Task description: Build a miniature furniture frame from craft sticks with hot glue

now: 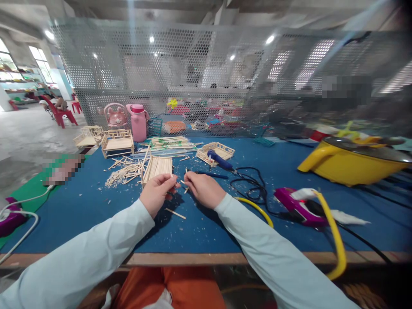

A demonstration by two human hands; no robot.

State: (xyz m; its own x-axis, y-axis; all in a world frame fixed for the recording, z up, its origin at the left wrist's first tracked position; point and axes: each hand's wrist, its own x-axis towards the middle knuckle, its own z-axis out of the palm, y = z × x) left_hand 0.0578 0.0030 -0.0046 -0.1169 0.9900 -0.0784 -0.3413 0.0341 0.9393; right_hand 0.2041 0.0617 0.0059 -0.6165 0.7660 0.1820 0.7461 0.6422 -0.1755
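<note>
My left hand (pixel 156 192) is closed in a pinch on a flat panel of glued wooden sticks (pixel 157 167), which it holds tilted above the blue table mat (pixel 199 223). My right hand (pixel 204 188) is curled shut just to the right of it, fingertips gripping a short thin wooden stick (pixel 186 185) near the panel's lower edge. One loose stick (pixel 175 213) lies on the mat below my left hand. Both sleeves are pale blue.
Loose sticks and offcuts (pixel 124 174) lie behind the panel, with small stick-built furniture (pixel 117 143) and a stick tray (pixel 215 152). A blue-handled tool (pixel 220 160) with black cable, a purple glue gun (pixel 298 207), a yellow pot (pixel 350 162) and a pink bottle (pixel 139 122) stand around. Perforated screen (pixel 225 77) behind.
</note>
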